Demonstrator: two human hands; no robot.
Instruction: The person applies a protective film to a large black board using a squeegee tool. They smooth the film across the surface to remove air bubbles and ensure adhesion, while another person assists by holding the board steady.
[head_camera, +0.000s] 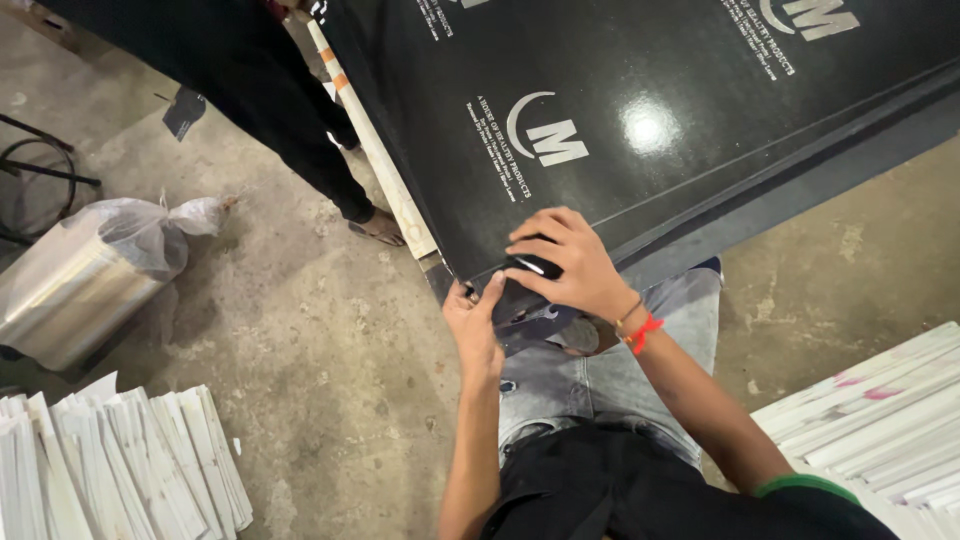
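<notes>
A large glossy black board (650, 120) with pale printed marks fills the upper right. Its near corner sits just above my lap. My right hand (560, 265) presses down on that corner, its fingers curled over a small black glossy object (537, 266). My left hand (472, 322) grips the board's corner edge from the left, thumb up against it. A red thread and a thin bangle circle my right wrist (640, 328). My grey jeans (600, 375) show below the board.
Another person in black clothing (260, 90) stands at the board's far left, one sandalled foot (378, 228) on the concrete floor. A wrapped silvery roll (85, 275) lies at left. White strips are stacked at lower left (120, 465) and lower right (890, 425).
</notes>
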